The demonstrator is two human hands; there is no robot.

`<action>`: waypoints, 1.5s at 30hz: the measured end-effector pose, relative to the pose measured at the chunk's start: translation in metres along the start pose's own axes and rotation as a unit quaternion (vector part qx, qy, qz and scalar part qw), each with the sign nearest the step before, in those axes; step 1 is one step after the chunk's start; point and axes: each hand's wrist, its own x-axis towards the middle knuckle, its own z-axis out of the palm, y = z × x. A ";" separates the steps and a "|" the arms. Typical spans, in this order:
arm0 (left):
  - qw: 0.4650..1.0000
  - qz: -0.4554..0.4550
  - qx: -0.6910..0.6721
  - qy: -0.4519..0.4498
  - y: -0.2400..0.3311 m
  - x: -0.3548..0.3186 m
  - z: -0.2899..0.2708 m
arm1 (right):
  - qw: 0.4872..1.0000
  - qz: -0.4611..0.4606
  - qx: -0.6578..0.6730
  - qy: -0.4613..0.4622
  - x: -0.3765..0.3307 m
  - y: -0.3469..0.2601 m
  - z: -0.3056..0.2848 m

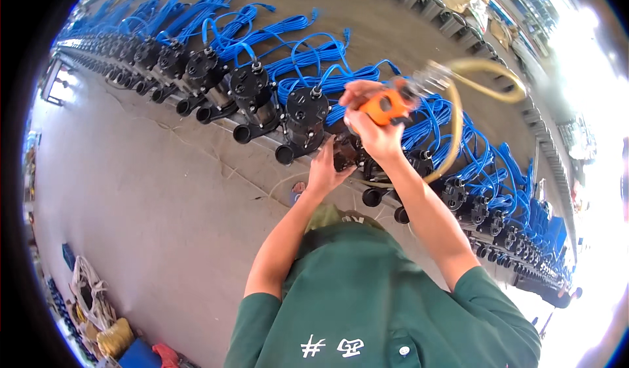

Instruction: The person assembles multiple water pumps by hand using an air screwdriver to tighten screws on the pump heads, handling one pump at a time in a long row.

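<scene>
Person in a green shirt (380, 302) is standing over a long row of black pumps (196, 73) lined up on the floor (151, 191), the row running from far left to near right across the scene.

Right hand (373, 129) is gripping an orange power tool (386, 106), fingers wrapped tight around its body, holding it raised above the row. A yellowish hose (455, 126) is looping off the tool's right end, curving up and around, then dropping down past the right forearm. The tool's tip is blurred, so detail there can't be told.

Left hand (325, 168) is reaching to a small black pump (345, 150) directly below the tool, fingers spread and touching its left side; whether it's actually clamping the pump, cannot tell. This pump is sitting in the row, just right of a bigger black pump (304, 116) with a round top and a pipe stub pointing near-left.

Blue cables (308, 54) are lying in coils and loops on the far side of the row, one bundle per pump, stretching the row's whole length. More pumps are continuing right of the hands toward the near right edge, getting smaller.

Far right, a line of grey cylinder-shaped parts (452, 24) is running along the floor. Near left corner is showing a pile of rope and bags (98, 309), with a blue box beside it.
</scene>
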 end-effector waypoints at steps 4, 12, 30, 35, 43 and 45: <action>0.999 -0.021 -0.030 -0.004 -0.002 -0.005 0.008 | 0.994 -0.040 -0.085 0.049 -0.032 -0.064 -0.038; 0.987 -0.084 -0.013 0.135 0.014 -0.028 0.039 | 0.948 -0.083 -0.252 0.175 -0.100 -0.091 -0.113; 0.998 -0.015 0.065 -0.003 0.042 -0.063 0.100 | 0.996 -0.048 -0.039 0.067 -0.129 -0.086 -0.143; 0.998 -0.051 0.016 0.032 0.043 -0.060 0.106 | 0.998 -0.012 -0.006 0.058 -0.129 -0.081 -0.138; 0.996 -0.020 0.069 0.049 0.034 -0.060 0.109 | 0.999 -0.002 0.000 0.045 -0.108 -0.045 -0.121; 0.997 -0.010 0.070 0.037 0.033 -0.061 0.107 | 0.999 -0.017 -0.021 0.028 -0.106 -0.034 -0.116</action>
